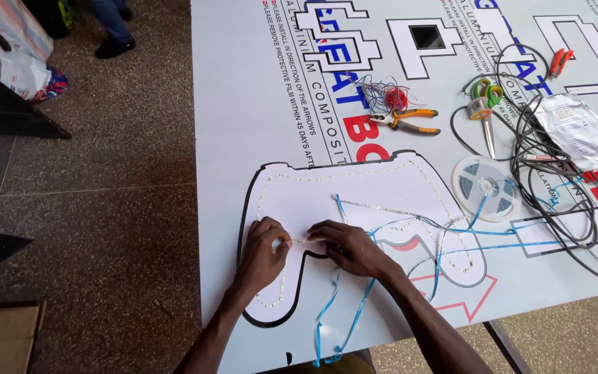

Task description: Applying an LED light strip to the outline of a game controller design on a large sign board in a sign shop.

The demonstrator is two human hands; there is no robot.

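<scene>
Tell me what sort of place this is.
Likely a sign-making workshop. Both hands, left hand and right hand, press an LED strip onto a controller-shaped panel on a large composite sheet, with pliers, a strip reel and cables nearby.

One view only here, and it comes from the person's head, looking steeply down over the near edge of the big white panel (257, 104). It faces forward across that panel, away from the body, so the forearms enter from the bottom of the frame and the left hand (263, 253) and right hand (349, 247) sit close beneath the lens, low and centre. The panel fills the right two-thirds of the picture and runs off the top and right edges. Left of the panel lies speckled floor (98, 228), seen from standing height. Beyond the panel's far left corner, someone's shoes (113, 46) mark the view's farthest reach.
</scene>
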